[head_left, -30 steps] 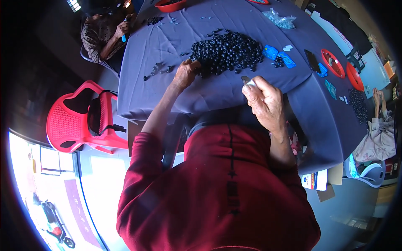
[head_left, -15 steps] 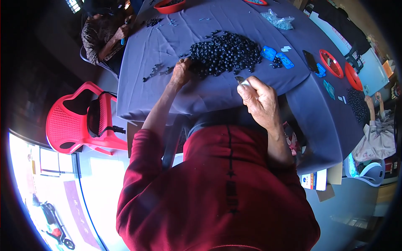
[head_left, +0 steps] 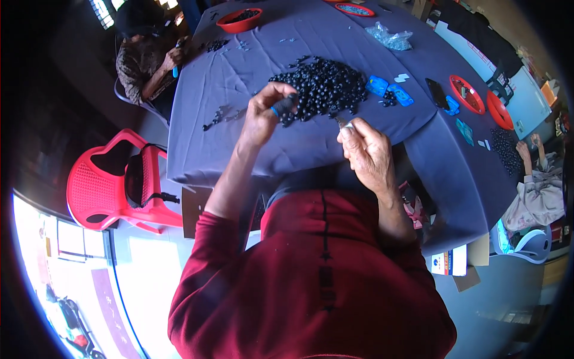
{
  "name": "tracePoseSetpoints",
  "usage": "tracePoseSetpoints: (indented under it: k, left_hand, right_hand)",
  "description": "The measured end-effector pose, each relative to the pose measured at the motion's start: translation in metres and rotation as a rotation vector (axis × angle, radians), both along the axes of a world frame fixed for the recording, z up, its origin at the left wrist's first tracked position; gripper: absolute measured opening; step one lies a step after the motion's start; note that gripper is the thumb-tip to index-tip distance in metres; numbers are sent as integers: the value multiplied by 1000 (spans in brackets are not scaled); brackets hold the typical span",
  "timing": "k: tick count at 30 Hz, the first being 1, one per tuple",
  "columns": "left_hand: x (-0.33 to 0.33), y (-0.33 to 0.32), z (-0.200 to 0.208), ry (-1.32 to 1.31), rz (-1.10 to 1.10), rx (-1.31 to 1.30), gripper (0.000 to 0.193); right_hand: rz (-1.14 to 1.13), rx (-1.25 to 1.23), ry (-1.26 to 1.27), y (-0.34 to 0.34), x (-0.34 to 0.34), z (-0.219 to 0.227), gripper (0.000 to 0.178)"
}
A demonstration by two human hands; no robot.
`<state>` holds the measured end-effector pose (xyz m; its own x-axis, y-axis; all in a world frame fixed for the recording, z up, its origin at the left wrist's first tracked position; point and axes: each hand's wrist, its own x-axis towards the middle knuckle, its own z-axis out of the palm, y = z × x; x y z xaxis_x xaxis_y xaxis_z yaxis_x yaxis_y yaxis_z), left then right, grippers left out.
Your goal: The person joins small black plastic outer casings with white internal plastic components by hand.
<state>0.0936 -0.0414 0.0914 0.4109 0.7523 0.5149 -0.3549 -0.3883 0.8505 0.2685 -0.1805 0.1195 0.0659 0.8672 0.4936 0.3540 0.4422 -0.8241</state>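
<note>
My left hand (head_left: 263, 116) is raised at the near-left edge of a heap of small black round parts (head_left: 329, 84). Its thumb and fingers pinch a small black part (head_left: 291, 99), and something blue (head_left: 275, 111) shows beside the fingers. To the right, my right hand (head_left: 368, 152) is closed round a small tool (head_left: 343, 122) with a thin dark tip pointing toward the heap. The tool's handle is mostly hidden in my fist. A short row of loose dark parts (head_left: 215, 118) lies on the cloth left of my left hand.
Right of the heap are blue plastic pieces (head_left: 399, 94). A clear bag (head_left: 388, 37), red bowls (head_left: 239, 23), red trays (head_left: 466, 93) and a dark phone (head_left: 439, 93) stand on the grey tablecloth (head_left: 311, 149). Two co-workers sit at the table's sides; a red chair (head_left: 98, 185) stands left.
My left hand has lifted from the heap's left edge and moved right, now showing a black part in its fingers. My right hand has shifted slightly, its tool tip turned a little.
</note>
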Motion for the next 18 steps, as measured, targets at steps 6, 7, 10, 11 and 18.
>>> tracePoseSetpoints:
  k: [6, 7, 10, 11, 18]
  left_hand:
    - [28, -52, 19, -306, -399, -87, 17]
    - [31, -57, 22, -330, -421, -108, 19]
    - [34, -59, 19, -363, -466, -121, 22]
    - [35, -60, 19, -391, -488, -129, 22]
    - [38, -75, 23, -361, -459, -293, 21]
  right_hand:
    - [-10, 42, -1, -15, 3, 12, 29]
    - [-6, 51, 1, -15, 4, 12, 28]
    - [5, 12, 4, -18, 2, 14, 27]
    - [1, 12, 7, -18, 3, 13, 27]
    - [-36, 58, -54, -17, 3, 15, 25]
